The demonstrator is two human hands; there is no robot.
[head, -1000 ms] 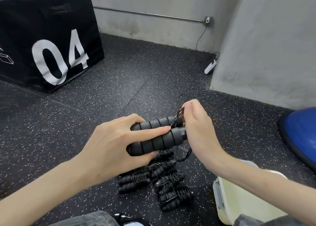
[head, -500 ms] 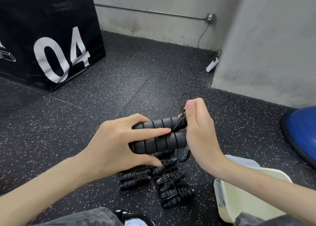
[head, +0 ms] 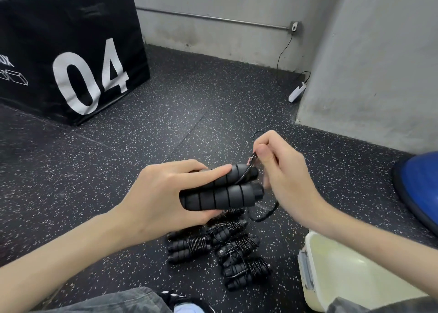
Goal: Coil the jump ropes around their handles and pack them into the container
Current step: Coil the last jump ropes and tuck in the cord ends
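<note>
Nearest, a cream container [head: 343, 274] sits on the speckled floor [head: 180, 127] at lower right, beside a cluster of coiled jump ropes [head: 222, 246] lying just left of it. Above them, the left hand [head: 166, 194] grips a pair of black foam handles [head: 220, 191] held side by side. The right hand [head: 279, 170] pinches the thin black rope [head: 251, 163] between thumb and fingers at the handles' far end, a loop hanging below. Farther off stand a black box marked 04 [head: 71, 52] and a grey wall [head: 213, 11].
</note>
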